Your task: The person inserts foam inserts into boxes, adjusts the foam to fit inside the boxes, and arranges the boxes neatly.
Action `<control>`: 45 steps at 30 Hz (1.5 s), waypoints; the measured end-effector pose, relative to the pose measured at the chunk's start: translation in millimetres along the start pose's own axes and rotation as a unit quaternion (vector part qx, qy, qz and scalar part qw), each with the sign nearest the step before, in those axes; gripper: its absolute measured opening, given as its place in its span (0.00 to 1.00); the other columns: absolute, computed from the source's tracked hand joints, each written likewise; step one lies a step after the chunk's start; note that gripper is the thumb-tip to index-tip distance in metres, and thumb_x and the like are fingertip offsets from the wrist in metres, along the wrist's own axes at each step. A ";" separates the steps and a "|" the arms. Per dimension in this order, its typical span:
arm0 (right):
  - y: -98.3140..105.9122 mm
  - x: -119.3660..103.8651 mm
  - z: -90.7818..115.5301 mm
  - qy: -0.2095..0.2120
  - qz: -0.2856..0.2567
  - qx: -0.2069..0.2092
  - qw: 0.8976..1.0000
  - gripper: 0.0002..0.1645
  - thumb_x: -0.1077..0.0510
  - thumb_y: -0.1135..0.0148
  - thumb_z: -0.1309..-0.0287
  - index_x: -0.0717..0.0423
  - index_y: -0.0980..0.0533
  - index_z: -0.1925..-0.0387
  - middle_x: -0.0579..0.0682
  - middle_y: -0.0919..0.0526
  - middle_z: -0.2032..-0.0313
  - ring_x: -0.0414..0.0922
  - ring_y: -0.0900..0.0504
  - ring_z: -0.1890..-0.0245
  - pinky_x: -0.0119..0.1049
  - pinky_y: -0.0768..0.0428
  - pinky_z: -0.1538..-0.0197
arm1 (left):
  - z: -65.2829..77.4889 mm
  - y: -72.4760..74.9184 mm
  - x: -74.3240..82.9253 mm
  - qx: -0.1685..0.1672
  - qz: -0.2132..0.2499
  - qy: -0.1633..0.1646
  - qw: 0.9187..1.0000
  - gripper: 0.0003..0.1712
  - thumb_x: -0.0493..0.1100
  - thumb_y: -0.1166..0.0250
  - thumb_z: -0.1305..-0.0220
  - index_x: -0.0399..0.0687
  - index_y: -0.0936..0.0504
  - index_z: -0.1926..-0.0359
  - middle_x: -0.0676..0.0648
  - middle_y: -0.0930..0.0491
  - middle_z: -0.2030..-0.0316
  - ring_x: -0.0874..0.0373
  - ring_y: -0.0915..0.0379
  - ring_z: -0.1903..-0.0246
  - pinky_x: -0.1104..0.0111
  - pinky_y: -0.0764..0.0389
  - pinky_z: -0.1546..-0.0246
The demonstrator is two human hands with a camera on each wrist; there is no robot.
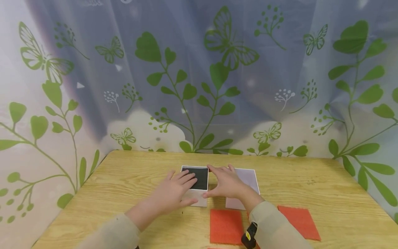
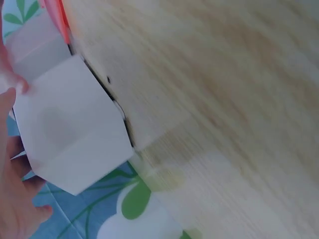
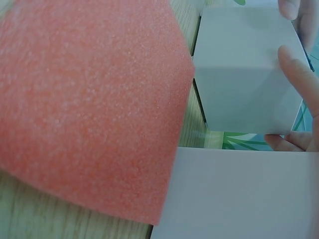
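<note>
A white box (image 1: 199,199) stands near the middle of the table, a flat black piece (image 1: 200,177) filling its top. My left hand (image 1: 172,193) lies over its left part, fingers stretched out across the black piece. On the box's right side, my right hand (image 1: 228,183) grips it, thumb at the front and fingers at the back edge. In the right wrist view the thumb (image 3: 299,74) presses the box's white face (image 3: 244,94), with fingertips showing behind. A second white box (image 1: 248,176) with a pale lavender top stands beside it, partly hidden behind my right hand.
Red foam squares lie on the wooden table (image 1: 140,173): one (image 1: 226,226) in front of the boxes, another (image 1: 300,222) right of my right forearm. A red edge shows at the bottom of the head view. A curtain (image 1: 199,86) printed with leaves and butterflies hangs behind.
</note>
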State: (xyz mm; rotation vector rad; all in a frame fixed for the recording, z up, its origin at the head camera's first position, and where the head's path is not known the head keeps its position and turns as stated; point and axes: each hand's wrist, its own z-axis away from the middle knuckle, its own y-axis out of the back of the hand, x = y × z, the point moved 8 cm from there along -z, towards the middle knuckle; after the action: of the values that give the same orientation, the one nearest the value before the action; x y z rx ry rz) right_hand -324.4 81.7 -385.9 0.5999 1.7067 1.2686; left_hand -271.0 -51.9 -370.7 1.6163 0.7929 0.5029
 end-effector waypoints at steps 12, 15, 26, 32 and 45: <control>0.5 -0.5 0.9 0.000 0.009 0.006 1.000 0.62 0.30 0.30 0.64 0.52 0.43 0.30 0.52 0.29 0.40 0.53 0.35 0.39 0.57 0.60 0.34 | 2.6 13.8 24.9 0.078 0.023 -0.044 0.996 0.29 0.64 0.46 0.37 0.51 0.23 0.45 0.50 0.27 0.45 0.55 0.33 0.44 0.53 0.34 0.44; 0.9 -1.1 1.4 0.000 0.008 0.006 1.000 0.62 0.30 0.30 0.64 0.52 0.43 0.30 0.52 0.29 0.40 0.53 0.35 0.39 0.57 0.61 0.35 | 2.8 17.1 27.3 0.093 0.032 -0.045 0.994 0.27 0.62 0.44 0.37 0.50 0.21 0.47 0.50 0.26 0.48 0.55 0.31 0.48 0.58 0.32 0.46; 2.0 -1.5 1.7 0.003 0.006 0.008 1.000 0.62 0.31 0.30 0.64 0.52 0.43 0.30 0.51 0.29 0.40 0.52 0.35 0.39 0.57 0.61 0.34 | -0.4 22.0 32.6 0.140 0.046 -0.037 0.988 0.20 0.58 0.39 0.39 0.49 0.18 0.56 0.51 0.27 0.59 0.58 0.29 0.63 0.65 0.25 0.60; 1.9 -1.6 2.0 0.003 0.009 0.005 1.000 0.62 0.31 0.30 0.64 0.52 0.43 0.31 0.51 0.29 0.40 0.52 0.34 0.39 0.57 0.61 0.35 | -4.2 18.4 33.3 0.134 0.045 -0.030 0.989 0.19 0.57 0.39 0.39 0.49 0.18 0.57 0.51 0.27 0.61 0.58 0.31 0.65 0.67 0.25 0.62; 2.7 -1.8 2.0 0.000 0.008 0.007 1.000 0.60 0.32 0.29 0.63 0.52 0.42 0.31 0.51 0.28 0.41 0.52 0.34 0.40 0.57 0.60 0.35 | -10.6 15.1 34.6 0.118 0.039 0.004 0.992 0.17 0.56 0.38 0.41 0.48 0.18 0.61 0.52 0.27 0.65 0.58 0.31 0.67 0.68 0.23 0.69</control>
State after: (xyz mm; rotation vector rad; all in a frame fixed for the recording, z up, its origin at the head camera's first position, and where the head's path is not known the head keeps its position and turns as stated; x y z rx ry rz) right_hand -322.1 82.3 -382.8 0.6242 1.7159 1.2687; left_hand -251.8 -20.3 -357.5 1.8711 0.8217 0.4842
